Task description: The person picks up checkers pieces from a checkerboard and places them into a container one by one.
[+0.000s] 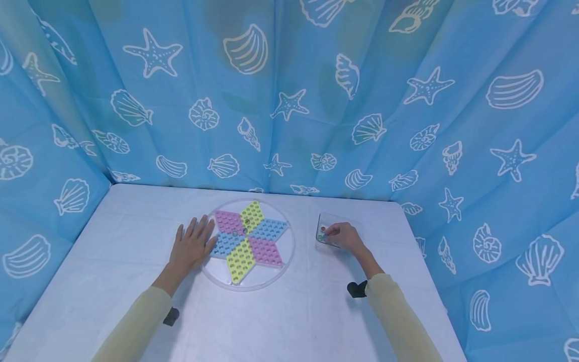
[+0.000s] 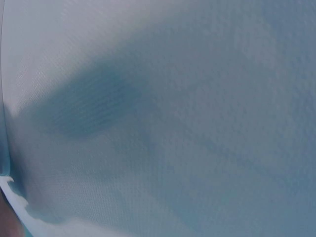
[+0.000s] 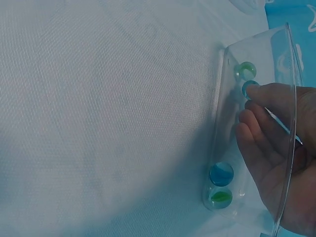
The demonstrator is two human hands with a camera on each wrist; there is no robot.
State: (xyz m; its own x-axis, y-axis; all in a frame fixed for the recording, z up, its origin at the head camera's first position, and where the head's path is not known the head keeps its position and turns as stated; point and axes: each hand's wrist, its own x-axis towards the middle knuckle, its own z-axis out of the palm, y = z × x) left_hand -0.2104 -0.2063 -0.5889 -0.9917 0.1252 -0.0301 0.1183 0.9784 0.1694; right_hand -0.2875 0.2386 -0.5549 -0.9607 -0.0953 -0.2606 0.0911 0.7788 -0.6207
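Note:
My right hand (image 1: 345,236) reaches into a clear plastic box (image 3: 291,54) of glass marbles. Between thumb and fingertips it pinches a blue marble (image 3: 249,89), just beside a green-swirled marble (image 3: 246,71). Lower in the box, a larger-looking blue marble (image 3: 221,174) sits against another green-swirled marble (image 3: 220,197). My left hand (image 1: 190,246) lies with fingers spread straight at the left rim of a round Chinese checkers board (image 1: 270,279). The board carries a six-pointed star of pink, yellow and blue holed sections, with a few marbles (image 1: 246,230) near its centre.
A white cloth (image 1: 253,327) covers the table. Blue curtains (image 1: 271,100) with shell and starfish prints stand along the back and both sides. The left wrist view shows mostly blurred cloth (image 2: 222,123) and a shadow.

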